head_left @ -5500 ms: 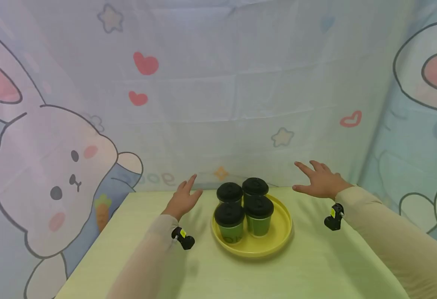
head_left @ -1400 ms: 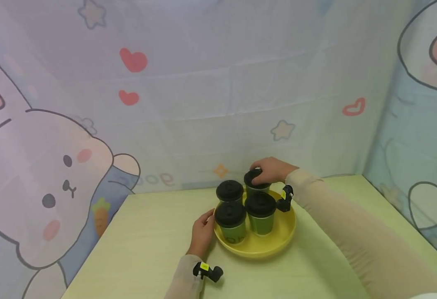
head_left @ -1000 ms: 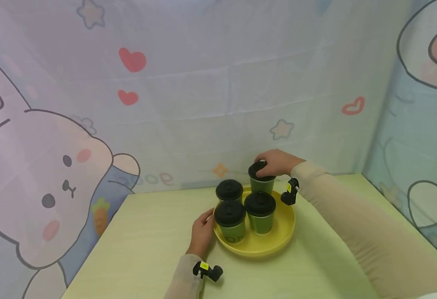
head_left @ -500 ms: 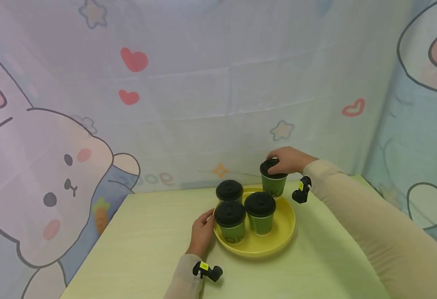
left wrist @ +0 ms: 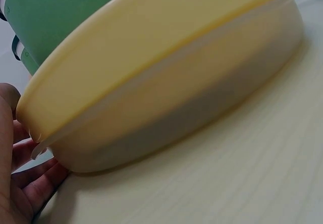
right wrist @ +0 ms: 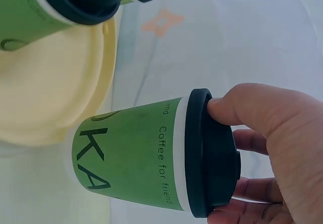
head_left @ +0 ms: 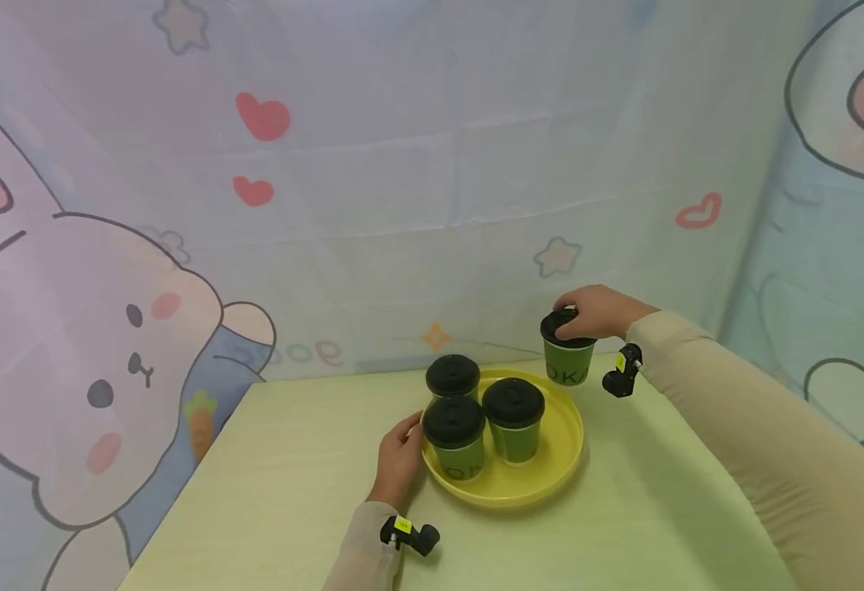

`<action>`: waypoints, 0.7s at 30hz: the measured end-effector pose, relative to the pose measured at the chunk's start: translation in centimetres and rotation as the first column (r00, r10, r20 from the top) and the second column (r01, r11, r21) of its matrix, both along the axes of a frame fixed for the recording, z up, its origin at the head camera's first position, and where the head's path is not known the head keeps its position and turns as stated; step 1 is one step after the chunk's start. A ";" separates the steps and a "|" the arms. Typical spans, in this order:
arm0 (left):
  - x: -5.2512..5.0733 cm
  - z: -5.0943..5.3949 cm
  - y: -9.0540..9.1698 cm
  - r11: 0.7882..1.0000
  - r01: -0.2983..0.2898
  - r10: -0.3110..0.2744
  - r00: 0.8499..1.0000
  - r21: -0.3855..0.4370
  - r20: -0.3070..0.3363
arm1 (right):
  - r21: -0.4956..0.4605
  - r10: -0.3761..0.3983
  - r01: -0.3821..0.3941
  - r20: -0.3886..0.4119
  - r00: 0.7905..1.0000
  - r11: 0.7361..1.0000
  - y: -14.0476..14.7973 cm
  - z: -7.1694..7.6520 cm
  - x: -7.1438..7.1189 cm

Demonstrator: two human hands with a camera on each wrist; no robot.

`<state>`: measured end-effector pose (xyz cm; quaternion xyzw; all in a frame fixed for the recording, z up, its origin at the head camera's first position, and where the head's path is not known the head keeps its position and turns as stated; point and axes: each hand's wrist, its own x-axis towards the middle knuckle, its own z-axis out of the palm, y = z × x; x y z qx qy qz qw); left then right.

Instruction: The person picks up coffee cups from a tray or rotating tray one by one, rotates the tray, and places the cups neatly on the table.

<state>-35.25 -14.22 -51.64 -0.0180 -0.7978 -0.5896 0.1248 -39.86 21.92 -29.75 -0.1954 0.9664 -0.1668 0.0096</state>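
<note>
My right hand point(head_left: 603, 312) grips a green paper coffee cup point(head_left: 568, 361) by its black lid, thumb on one side and fingers on the other. In the right wrist view this coffee cup point(right wrist: 136, 156) hangs off the table, just beyond the back right rim of a round yellow tray point(head_left: 560, 460). Three like cups stand on the tray: one at the back left point(head_left: 454, 376), one at the front left point(head_left: 459, 460) and one to the right point(head_left: 516, 443). My left hand point(head_left: 398, 460) holds the tray's left rim; the left wrist view shows its fingers point(left wrist: 43, 181) beneath the rim.
A pale yellow-green table point(head_left: 313, 460) bears the tray. Behind it hangs a printed cloth point(head_left: 402, 246) with hearts, stars and a rabbit, close to the table's back edge. Another cloth point(head_left: 830, 271) closes off the right side.
My right hand has come in from the right, taken the back right coffee cup by its lid, and lifted it rightward off the tray. My left hand moved to the tray rim and stays there.
</note>
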 end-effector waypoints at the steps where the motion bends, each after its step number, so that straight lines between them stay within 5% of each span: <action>1: 0.1 0.1 -0.1 1.000 0.001 -0.001 1.000 -0.003 -0.001 | 0.003 -0.003 0.003 -0.003 1.000 1.000 0.1 0.1 0.1; 21: 0.2 0.0 -0.5 0.999 -0.012 0.011 1.000 -0.032 -0.006 | 0.058 -0.057 0.060 -0.060 0.997 0.996 6.6 -0.5 0.1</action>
